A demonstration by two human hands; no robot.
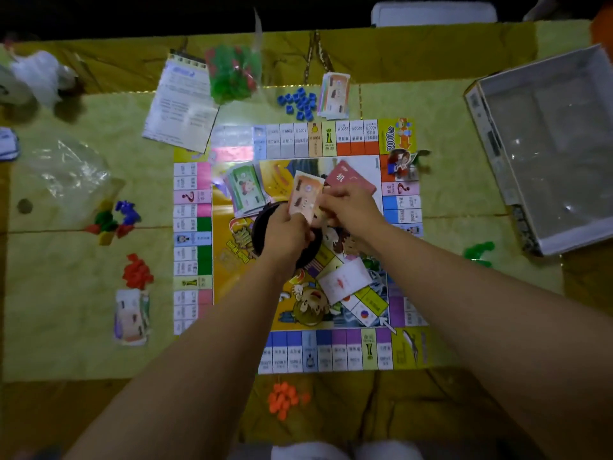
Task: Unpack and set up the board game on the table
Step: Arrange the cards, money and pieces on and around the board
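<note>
The colourful game board [195,227] lies open on the table. Above its centre my left hand [287,230] grips a small stack of pinkish paper money [306,194]. My right hand [351,209] pinches the right edge of the same stack. A spread pile of green banknotes [247,190] lies on the board to the left of the hands. A red card deck [351,179] sits behind my right hand, and a white card deck [345,278] lies nearer to me. A dark round object [262,227] is partly hidden under my left hand.
Blue pieces [300,101], a money stack [335,94], a bag of green and red pieces [232,74] and a rules sheet [180,101] lie beyond the board. Red pieces [137,272], pawns [114,222] and banknotes [131,317] sit left. Orange pieces [283,398] are near me. The open box [547,151] stands right.
</note>
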